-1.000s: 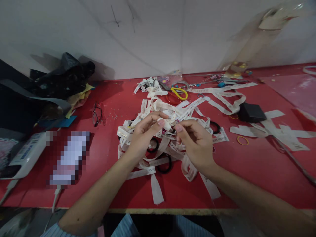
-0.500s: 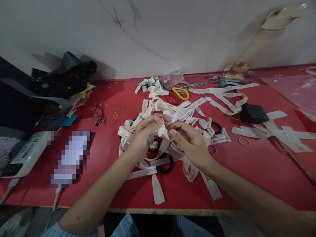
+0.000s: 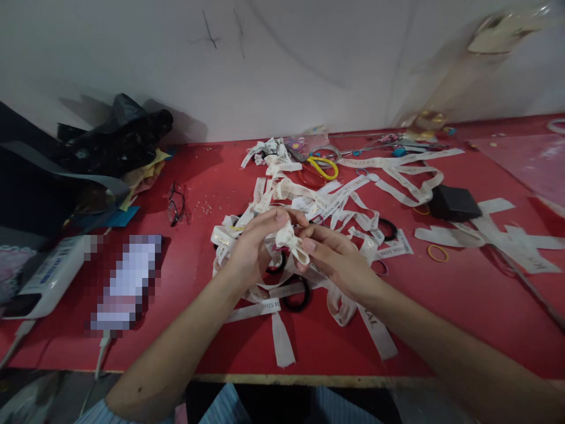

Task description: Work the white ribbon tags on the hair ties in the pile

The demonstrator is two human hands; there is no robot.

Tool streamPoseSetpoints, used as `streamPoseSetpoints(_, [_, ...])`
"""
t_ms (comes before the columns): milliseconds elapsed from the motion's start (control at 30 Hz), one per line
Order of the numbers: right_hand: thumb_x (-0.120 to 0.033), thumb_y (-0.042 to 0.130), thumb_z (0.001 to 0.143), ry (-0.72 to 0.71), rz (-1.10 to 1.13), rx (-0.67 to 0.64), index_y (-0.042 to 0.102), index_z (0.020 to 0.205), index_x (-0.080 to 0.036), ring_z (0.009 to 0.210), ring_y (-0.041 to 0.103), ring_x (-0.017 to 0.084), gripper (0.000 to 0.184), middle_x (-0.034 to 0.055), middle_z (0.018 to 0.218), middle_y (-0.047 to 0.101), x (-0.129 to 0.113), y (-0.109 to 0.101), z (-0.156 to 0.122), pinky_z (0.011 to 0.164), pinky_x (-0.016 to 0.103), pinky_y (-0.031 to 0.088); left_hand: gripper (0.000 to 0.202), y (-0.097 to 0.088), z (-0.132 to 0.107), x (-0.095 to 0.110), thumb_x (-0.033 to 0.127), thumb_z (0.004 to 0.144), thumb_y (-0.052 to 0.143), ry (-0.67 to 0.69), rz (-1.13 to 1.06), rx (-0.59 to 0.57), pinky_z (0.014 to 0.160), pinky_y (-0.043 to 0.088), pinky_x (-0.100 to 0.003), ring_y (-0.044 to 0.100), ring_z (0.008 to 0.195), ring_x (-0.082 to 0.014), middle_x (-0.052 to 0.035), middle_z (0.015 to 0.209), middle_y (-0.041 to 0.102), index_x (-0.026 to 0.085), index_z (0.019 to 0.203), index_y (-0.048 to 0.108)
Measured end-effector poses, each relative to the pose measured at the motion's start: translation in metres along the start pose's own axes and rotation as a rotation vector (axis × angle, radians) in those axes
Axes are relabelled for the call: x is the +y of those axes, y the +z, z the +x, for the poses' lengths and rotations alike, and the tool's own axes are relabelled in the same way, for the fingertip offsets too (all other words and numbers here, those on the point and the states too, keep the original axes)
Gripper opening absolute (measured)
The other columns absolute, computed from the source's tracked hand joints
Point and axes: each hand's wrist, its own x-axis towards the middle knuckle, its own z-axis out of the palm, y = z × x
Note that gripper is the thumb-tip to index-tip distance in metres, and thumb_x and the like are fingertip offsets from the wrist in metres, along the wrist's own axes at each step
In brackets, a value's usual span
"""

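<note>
My left hand point(image 3: 253, 247) and my right hand point(image 3: 338, 259) meet over a heap of white printed ribbon strips point(image 3: 318, 203) on a red table point(image 3: 441, 306). Between their fingertips they pinch a small white ribbon bow point(image 3: 289, 240). Both hands have their fingers curled around it. Black hair ties point(image 3: 295, 292) lie on the table just under the hands, partly covered by ribbon.
Yellow-handled scissors point(image 3: 324, 166) lie behind the heap. A small black box point(image 3: 454, 203) and a yellow rubber band point(image 3: 436, 252) sit to the right. Eyeglasses point(image 3: 175, 203), a black bag point(image 3: 119, 138) and a white device point(image 3: 44, 274) are on the left. The table's front edge runs close to me.
Both hands have drawn closer together and lowered a little toward me. The ribbon piece between them now shows as a folded bow.
</note>
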Motion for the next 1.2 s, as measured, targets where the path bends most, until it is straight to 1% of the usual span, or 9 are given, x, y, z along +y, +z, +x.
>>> streamPoseSetpoints(167, [-0.042, 0.072, 0.081, -0.005, 0.014, 0.018, 0.058, 0.083, -0.019, 0.054, 0.055, 0.008, 0.027, -0.0042, 0.063, 0.059, 0.0003, 0.001, -0.0016, 0.054, 0.02, 0.044, 0.022, 0.0011, -0.0002, 0.0003, 0.04, 0.083, 0.058, -0.002, 0.025, -0.005, 0.055, 0.054, -0.031, 0.068, 0.079, -0.0241, -0.0063, 0.087, 0.068, 0.018, 0.079, 0.062])
streamPoseSetpoints(233, [-0.043, 0.072, 0.08, 0.0, 0.036, 0.007, 0.056, 0.082, -0.02, 0.054, 0.055, 0.008, 0.028, -0.0045, 0.063, 0.058, 0.0001, 0.0014, -0.0015, 0.054, 0.021, 0.044, 0.022, 0.0003, -0.0002, -0.0008, 0.04, 0.083, 0.058, -0.019, -0.011, -0.029, 0.053, 0.054, -0.031, 0.069, 0.076, -0.0238, -0.0059, 0.086, 0.069, 0.019, 0.077, 0.06])
streamPoseSetpoints(333, [-0.043, 0.072, 0.08, 0.024, 0.073, -0.019, 0.055, 0.082, -0.02, 0.055, 0.056, 0.009, 0.029, -0.0045, 0.063, 0.058, -0.0003, 0.0018, -0.0008, 0.056, 0.022, 0.045, 0.023, -0.0001, -0.0007, -0.0019, 0.039, 0.083, 0.059, -0.022, -0.048, -0.04, 0.047, 0.051, -0.029, 0.068, 0.068, -0.0212, -0.0058, 0.087, 0.069, 0.018, 0.072, 0.056])
streamPoseSetpoints(500, [-0.044, 0.068, 0.084, 0.047, 0.115, -0.101, 0.059, 0.079, -0.018, 0.058, 0.056, 0.009, 0.028, -0.0021, 0.063, 0.06, -0.002, 0.0034, -0.0003, 0.059, 0.023, 0.047, 0.023, 0.0034, -0.0022, 0.0002, 0.039, 0.085, 0.058, -0.038, -0.051, -0.088, 0.039, 0.05, -0.028, 0.061, 0.047, -0.0148, -0.0041, 0.082, 0.068, 0.018, 0.073, 0.055])
streamPoseSetpoints(567, [-0.044, 0.067, 0.085, 0.07, 0.152, -0.105, 0.06, 0.076, -0.017, 0.058, 0.057, 0.01, 0.029, -0.0016, 0.063, 0.06, -0.003, 0.0044, -0.0007, 0.059, 0.023, 0.047, 0.024, 0.0048, -0.0025, 0.0012, 0.039, 0.084, 0.06, -0.047, -0.02, -0.07, 0.038, 0.05, -0.029, 0.059, 0.045, -0.0133, -0.004, 0.083, 0.067, 0.018, 0.073, 0.055])
streamPoseSetpoints(800, [-0.039, 0.07, 0.082, 0.083, 0.211, -0.077, 0.056, 0.067, -0.017, 0.057, 0.057, 0.01, 0.03, -0.0024, 0.061, 0.058, -0.0044, 0.0059, -0.0014, 0.058, 0.023, 0.047, 0.015, 0.0031, -0.0009, 0.0003, 0.034, 0.085, 0.059, -0.006, 0.023, -0.021, 0.046, 0.051, -0.029, 0.062, 0.061, -0.015, -0.005, 0.099, 0.065, 0.02, 0.085, 0.056])
streamPoseSetpoints(933, [-0.038, 0.069, 0.084, 0.041, 0.203, -0.062, 0.059, 0.068, -0.018, 0.057, 0.056, 0.01, 0.027, -0.0019, 0.061, 0.058, -0.0035, 0.0053, -0.0011, 0.059, 0.024, 0.046, 0.015, 0.0034, -0.0006, 0.0005, 0.033, 0.083, 0.061, 0.01, -0.009, 0.011, 0.056, 0.051, -0.029, 0.062, 0.07, -0.0163, -0.0043, 0.092, 0.064, 0.02, 0.09, 0.058])
streamPoseSetpoints(1067, [-0.033, 0.07, 0.083, -0.029, 0.253, 0.031, 0.06, 0.07, -0.019, 0.061, 0.056, 0.011, 0.021, -0.0022, 0.065, 0.057, -0.0044, 0.0036, 0.0, 0.062, 0.026, 0.047, 0.014, 0.0059, 0.0002, 0.0006, 0.028, 0.082, 0.063, 0.057, -0.013, 0.12, 0.073, 0.048, -0.026, 0.058, 0.079, -0.0137, -0.0017, 0.088, 0.061, 0.019, 0.093, 0.06])
streamPoseSetpoints(1200, [-0.033, 0.074, 0.079, -0.07, 0.288, 0.113, 0.061, 0.071, -0.021, 0.065, 0.056, 0.011, 0.02, -0.0023, 0.069, 0.056, -0.0047, 0.0009, 0.0021, 0.061, 0.025, 0.047, 0.024, 0.005, 0.0015, -0.0024, 0.024, 0.081, 0.066, 0.172, 0.014, 0.128, 0.083, 0.045, -0.024, 0.057, 0.096, -0.0153, -0.0012, 0.103, 0.061, 0.024, 0.105, 0.06])
